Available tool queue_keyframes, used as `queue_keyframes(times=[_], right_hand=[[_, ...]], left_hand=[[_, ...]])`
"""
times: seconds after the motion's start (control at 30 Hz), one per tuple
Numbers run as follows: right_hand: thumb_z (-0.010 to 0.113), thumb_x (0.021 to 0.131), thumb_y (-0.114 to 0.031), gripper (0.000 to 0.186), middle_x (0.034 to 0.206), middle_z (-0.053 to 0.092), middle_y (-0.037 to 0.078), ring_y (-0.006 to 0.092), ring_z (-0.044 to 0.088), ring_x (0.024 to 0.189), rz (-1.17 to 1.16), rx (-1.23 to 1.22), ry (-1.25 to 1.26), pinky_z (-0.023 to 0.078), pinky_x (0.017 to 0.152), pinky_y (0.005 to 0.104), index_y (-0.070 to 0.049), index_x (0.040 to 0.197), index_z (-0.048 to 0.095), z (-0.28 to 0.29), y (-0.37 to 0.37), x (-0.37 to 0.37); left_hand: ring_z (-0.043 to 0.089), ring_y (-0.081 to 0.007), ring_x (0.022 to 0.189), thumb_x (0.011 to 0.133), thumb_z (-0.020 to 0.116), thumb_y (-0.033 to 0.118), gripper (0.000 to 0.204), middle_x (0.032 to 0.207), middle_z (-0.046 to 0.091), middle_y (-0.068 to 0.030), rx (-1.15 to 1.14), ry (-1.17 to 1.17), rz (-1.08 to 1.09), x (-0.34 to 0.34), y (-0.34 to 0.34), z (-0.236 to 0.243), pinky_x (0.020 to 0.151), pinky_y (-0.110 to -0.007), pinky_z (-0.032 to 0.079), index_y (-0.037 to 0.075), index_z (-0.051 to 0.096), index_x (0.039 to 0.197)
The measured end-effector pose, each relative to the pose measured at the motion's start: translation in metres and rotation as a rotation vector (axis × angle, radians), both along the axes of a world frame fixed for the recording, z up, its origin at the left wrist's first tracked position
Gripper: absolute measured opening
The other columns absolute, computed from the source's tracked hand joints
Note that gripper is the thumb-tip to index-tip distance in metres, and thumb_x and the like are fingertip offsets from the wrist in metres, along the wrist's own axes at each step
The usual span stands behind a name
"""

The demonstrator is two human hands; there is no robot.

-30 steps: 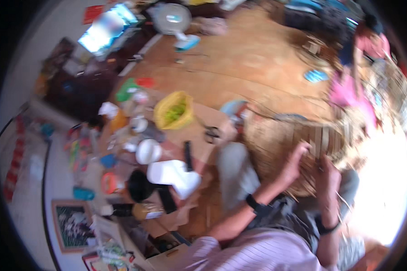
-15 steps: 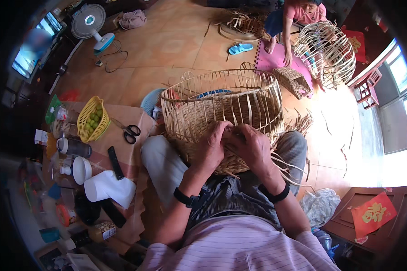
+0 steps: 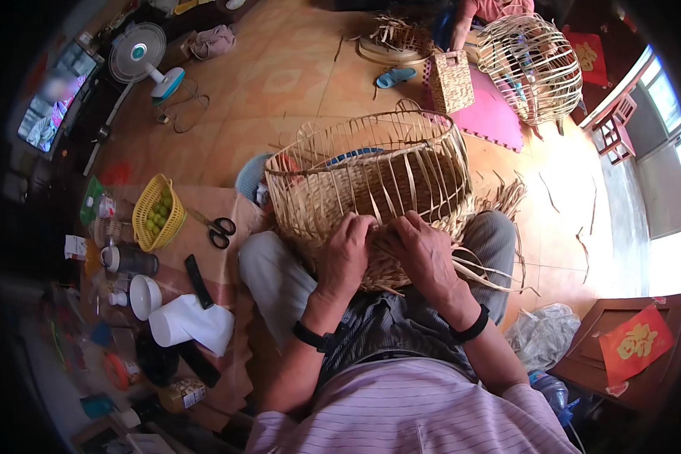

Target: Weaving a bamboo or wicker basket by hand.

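Note:
A half-woven basket (image 3: 325, 197) rests tilted between my knees, its lower part tightly woven from straw-coloured strands, with bare ribs and a hoop rim above. My left hand (image 3: 345, 255) is closed in a pinch at the near edge of the weave. Close beside it my right hand (image 3: 425, 261) pinches the same spot, fingers bent over the woven strands. Exactly which strand lies between the fingertips is hidden. Loose strands (image 3: 488, 272) trail out to the right of my right hand, across my knee.
On the left, a table (image 3: 215, 200) holds scissors (image 3: 219, 233), a yellow basket of green fruit (image 3: 159, 213), a white paper roll (image 3: 190, 324) and jars. A co-worker (image 3: 491, 9) reaches toward a small woven box (image 3: 452, 82) near another rib frame (image 3: 529, 68). A plastic bag (image 3: 543, 333) lies at right.
My hands stay pinched at the weave, shifting only slightly. Beyond, the small woven box has been tipped upright and moved away toward the co-worker. The whole view has shifted a little.

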State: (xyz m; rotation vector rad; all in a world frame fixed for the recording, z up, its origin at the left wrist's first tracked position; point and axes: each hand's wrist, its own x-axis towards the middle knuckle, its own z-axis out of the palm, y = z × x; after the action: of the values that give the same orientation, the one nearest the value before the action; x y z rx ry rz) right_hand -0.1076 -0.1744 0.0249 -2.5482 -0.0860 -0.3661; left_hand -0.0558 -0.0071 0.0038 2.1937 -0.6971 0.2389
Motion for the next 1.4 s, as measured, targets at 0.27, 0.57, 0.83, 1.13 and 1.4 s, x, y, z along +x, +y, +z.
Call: queue_keyframes(times=[0.27,0.57,0.83,1.13,1.4], right_hand=[[0.071,0.084,-0.01,0.022,0.098,0.057,0.014,0.0374,0.065,0.091,-0.012,-0.104,0.065,0.054,0.073,0.0475,-0.006,0.104,0.062,0.017,-0.023,-0.021],[0.065,0.085,-0.005,0.021,0.098,0.056,0.016,0.0365,0.061,0.096,0.103,-0.14,0.004,0.052,0.079,0.0484,-0.002,0.104,0.055,0.008,-0.048,-0.023],[0.063,0.088,-0.008,0.023,0.094,0.057,0.013,0.0341,0.067,0.084,0.239,-0.207,0.084,0.055,0.066,0.0443,-0.004,0.108,0.054,0.013,-0.043,-0.041],[0.064,0.084,-0.012,0.026,0.093,0.061,0.01,0.0308,0.068,0.086,0.324,-0.206,-0.036,0.057,0.068,0.0404,-0.007,0.109,0.057,0.006,-0.06,-0.04],[0.065,0.084,-0.013,0.025,0.089,0.06,0.011,0.0305,0.067,0.085,0.3,-0.285,0.047,0.054,0.069,0.0437,-0.006,0.108,0.062,0.006,-0.041,-0.055]], left_hand=[[0.068,-0.0369,0.098,0.089,0.066,-0.006,0.017,0.117,0.062,-0.0152,0.175,-0.325,-0.047,-0.012,0.008,0.014,0.081,-0.043,0.057,0.001,0.067,0.104],[0.068,-0.0423,0.104,0.09,0.068,-0.006,0.035,0.114,0.069,-0.0195,0.12,0.134,-0.151,0.002,-0.006,0.026,0.085,-0.048,0.055,0.004,0.06,0.122],[0.067,-0.0438,0.107,0.089,0.069,-0.006,0.038,0.113,0.07,-0.0223,0.125,0.201,-0.239,0.017,-0.005,0.031,0.085,-0.049,0.055,0.005,0.06,0.124],[0.071,-0.0413,0.1,0.091,0.07,0.001,0.035,0.107,0.072,-0.0233,0.195,0.339,-0.277,0.027,-0.002,0.036,0.084,-0.045,0.056,0.005,0.062,0.125],[0.069,-0.0419,0.101,0.082,0.061,-0.006,0.04,0.108,0.072,-0.0235,0.001,0.28,-0.273,0.021,-0.003,0.01,0.087,-0.046,0.056,0.0,0.067,0.121]])
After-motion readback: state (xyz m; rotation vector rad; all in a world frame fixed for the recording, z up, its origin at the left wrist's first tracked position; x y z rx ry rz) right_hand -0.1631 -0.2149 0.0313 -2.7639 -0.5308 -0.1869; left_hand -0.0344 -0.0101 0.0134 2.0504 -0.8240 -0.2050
